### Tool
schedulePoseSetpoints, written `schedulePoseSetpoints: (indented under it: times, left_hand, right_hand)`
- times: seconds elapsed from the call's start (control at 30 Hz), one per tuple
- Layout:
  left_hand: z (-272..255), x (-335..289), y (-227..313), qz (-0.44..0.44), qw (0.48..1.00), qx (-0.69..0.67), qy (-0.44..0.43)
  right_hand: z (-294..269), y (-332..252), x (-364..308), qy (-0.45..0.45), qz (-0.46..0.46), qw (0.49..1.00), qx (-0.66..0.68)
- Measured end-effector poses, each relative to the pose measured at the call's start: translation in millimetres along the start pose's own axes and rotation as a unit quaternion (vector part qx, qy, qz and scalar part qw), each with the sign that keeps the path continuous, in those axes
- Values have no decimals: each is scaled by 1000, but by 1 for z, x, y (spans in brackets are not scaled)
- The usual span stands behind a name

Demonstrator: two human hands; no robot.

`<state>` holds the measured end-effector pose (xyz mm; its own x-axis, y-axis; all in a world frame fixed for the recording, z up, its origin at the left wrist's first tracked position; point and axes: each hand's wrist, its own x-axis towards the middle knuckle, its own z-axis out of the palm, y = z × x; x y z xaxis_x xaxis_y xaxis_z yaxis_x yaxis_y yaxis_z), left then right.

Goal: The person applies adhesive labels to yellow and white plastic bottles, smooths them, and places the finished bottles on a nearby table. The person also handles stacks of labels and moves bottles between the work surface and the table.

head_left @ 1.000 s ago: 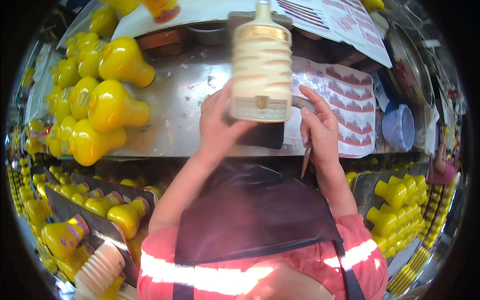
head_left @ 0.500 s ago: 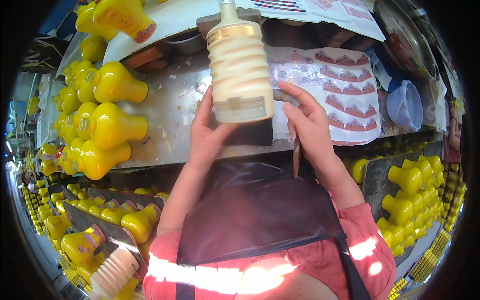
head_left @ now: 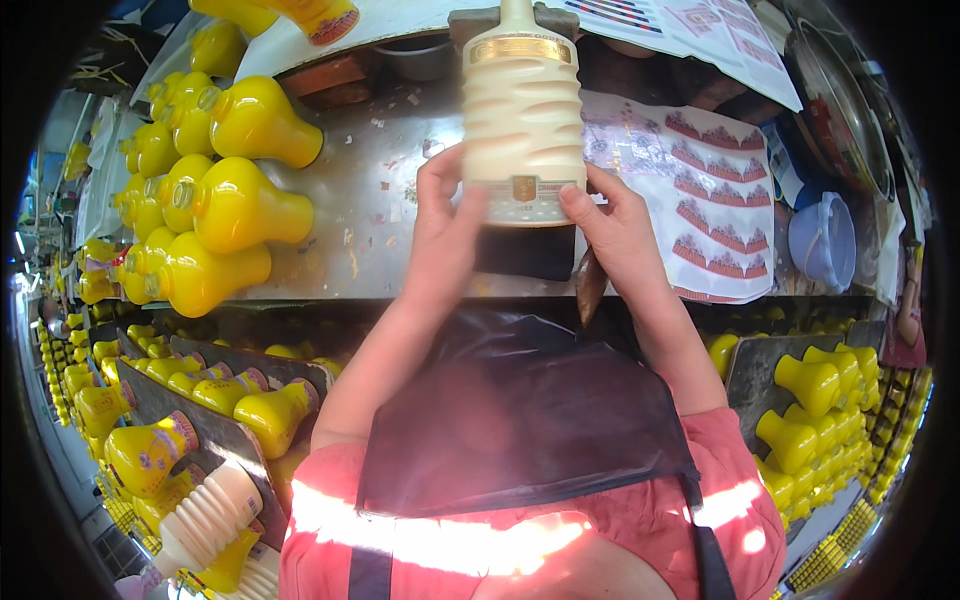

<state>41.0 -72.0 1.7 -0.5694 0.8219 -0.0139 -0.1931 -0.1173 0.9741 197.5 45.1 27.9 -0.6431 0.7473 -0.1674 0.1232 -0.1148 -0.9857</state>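
Fingers of the left hand are bent partway round the left side of the bottle, the thumb blurred near its bottom corner. The right hand has thumb and index finger nearly closed on the opposite bottom corner, the thumb laid on the front; its other fingers are mostly hidden. Between them they hold the cream, ribbed bottle over the desk, base toward the person and neck pointing away; whether it touches anything below cannot be told.

That metal-topped desk spreads to both sides of the bottle, with small scraps scattered on the left. On the person's side of the bottle is a dark apron. Glossy yellow jars crowd in rows well to the left of the bottle, and more fill the lower left and lower right. Just right of the bottle lies a white sheet printed with curved reddish strips. Far to the lower left is a second bottle, also ribbed. A pale blue pail stands well right of the bottle, past the sheet. A dark pad shows just below the bottle's base. Under the right hand, near the base, a brown tool slants down. Across the bottle's shoulder runs a gold band; low on its front sits a small brown badge.
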Motion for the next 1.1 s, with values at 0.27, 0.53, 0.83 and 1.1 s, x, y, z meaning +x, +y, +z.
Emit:
schedulePoseSetpoints:
  times: [0.27,0.53,0.83,1.1]
  left_hand:
    - [0,0,-2,-4,1000,-26,0]
    - [-1,1,-2,-4,1000,-30,1]
    - [-2,1,-8,2,1000,-22,2]
    - [-4,2,-7,1,1000,11,-1]
  right_hand:
    - [-2,-7,-2,-8,24,1000,4]
    - [0,-3,-1,-7,29,1000,10]
    - [-2,-2,-1,-4,29,1000,-3]
    - [-10,1,3,53,57,997,0]
